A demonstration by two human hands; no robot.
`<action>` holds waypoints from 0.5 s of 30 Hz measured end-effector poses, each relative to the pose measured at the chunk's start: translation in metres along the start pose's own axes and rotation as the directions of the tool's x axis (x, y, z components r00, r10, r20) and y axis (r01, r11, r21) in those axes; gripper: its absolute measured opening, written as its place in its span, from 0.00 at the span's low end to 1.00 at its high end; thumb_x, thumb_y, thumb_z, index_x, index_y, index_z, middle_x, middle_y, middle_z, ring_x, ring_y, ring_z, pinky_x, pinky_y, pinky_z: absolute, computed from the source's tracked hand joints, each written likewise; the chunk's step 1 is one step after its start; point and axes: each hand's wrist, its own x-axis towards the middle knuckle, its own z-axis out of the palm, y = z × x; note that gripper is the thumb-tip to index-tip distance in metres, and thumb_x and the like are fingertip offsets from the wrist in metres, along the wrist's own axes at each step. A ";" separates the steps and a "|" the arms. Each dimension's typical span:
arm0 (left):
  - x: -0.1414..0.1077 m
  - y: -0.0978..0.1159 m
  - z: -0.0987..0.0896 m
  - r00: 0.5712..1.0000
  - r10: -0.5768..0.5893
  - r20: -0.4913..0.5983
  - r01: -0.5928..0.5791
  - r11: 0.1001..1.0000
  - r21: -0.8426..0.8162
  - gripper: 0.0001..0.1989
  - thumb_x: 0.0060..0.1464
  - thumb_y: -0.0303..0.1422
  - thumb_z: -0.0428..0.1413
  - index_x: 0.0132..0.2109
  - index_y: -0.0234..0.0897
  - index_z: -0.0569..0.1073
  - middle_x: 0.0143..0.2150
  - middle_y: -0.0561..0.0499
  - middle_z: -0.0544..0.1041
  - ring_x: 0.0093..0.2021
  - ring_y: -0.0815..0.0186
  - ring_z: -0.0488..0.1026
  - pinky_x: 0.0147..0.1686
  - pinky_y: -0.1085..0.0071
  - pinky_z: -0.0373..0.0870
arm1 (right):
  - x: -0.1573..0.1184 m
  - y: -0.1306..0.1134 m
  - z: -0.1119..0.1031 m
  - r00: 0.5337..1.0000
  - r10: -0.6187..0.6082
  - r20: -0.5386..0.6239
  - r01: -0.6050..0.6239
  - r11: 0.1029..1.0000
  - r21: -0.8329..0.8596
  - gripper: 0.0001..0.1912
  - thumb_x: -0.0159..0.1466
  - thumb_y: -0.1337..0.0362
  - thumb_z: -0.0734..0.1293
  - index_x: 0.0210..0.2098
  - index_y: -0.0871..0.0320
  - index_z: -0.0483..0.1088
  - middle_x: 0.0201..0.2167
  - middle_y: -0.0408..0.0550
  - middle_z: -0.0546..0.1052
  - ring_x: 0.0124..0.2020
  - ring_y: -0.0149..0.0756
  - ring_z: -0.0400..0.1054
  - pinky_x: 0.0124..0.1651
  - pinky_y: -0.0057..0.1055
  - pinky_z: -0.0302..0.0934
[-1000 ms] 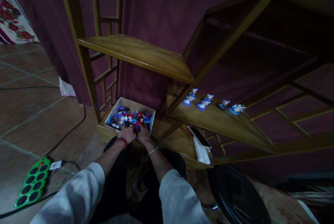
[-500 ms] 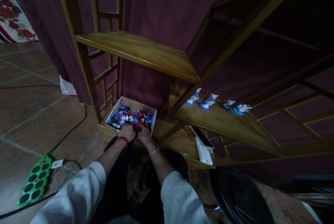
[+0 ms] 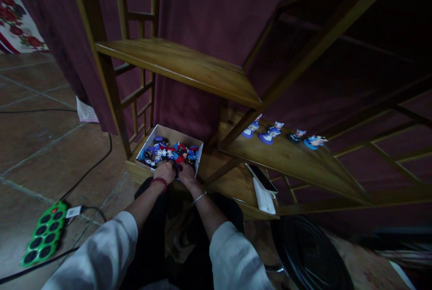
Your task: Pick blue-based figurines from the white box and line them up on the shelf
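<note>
A shallow white box (image 3: 200,157) on the low wooden shelf holds several small figurines (image 3: 165,151) in blue, purple, red and black. Over its front edge reaches my left hand (image 3: 165,171), a red bead bracelet at the wrist, with its fingers curled. Close beside it my right hand (image 3: 186,173), with a silver bracelet, is also curled. Between the two hands is a small dark object (image 3: 178,168), which both appear to grip; its shape is too dim to make out. Several figurines (image 3: 270,133) on round bases stand on the shelf to the right.
An upper wooden shelf (image 3: 182,67) juts out above the box. A phone (image 3: 261,177) lies on a white object (image 3: 263,197) at the right. On the floor are a green power strip (image 3: 45,233) with cables and, at lower right, a round black item (image 3: 310,254).
The view has shifted very slightly. Both hands stay at the front of the box, with only slight finger movement.
</note>
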 end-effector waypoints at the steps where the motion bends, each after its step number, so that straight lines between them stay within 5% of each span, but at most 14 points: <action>1: 0.000 0.000 0.000 1.000 -0.001 0.008 0.001 1.000 0.003 0.15 0.54 0.32 0.43 0.44 0.38 0.70 0.44 0.43 0.73 0.45 0.61 0.70 0.42 0.68 0.66 | 0.000 0.000 0.000 1.000 0.000 0.001 0.000 1.000 -0.004 0.16 0.60 0.68 0.57 0.46 0.55 0.67 0.44 0.47 0.73 0.46 0.33 0.66 0.46 0.25 0.57; 11: 0.000 0.001 -0.002 0.999 -0.006 0.031 0.005 1.000 0.025 0.15 0.54 0.33 0.42 0.44 0.37 0.69 0.41 0.42 0.75 0.43 0.59 0.72 0.39 0.67 0.67 | -0.007 -0.012 -0.011 0.999 -0.009 -0.040 0.004 0.991 -0.136 0.14 0.61 0.65 0.56 0.42 0.53 0.69 0.41 0.48 0.73 0.43 0.36 0.67 0.44 0.28 0.57; 15: 0.001 0.002 -0.002 0.999 -0.017 0.039 0.015 0.999 0.028 0.14 0.52 0.31 0.44 0.44 0.37 0.69 0.42 0.43 0.75 0.44 0.60 0.71 0.39 0.67 0.67 | -0.004 -0.012 -0.021 0.986 -0.069 -0.152 0.045 0.986 -0.159 0.15 0.61 0.69 0.55 0.44 0.57 0.68 0.44 0.52 0.69 0.42 0.35 0.66 0.45 0.28 0.57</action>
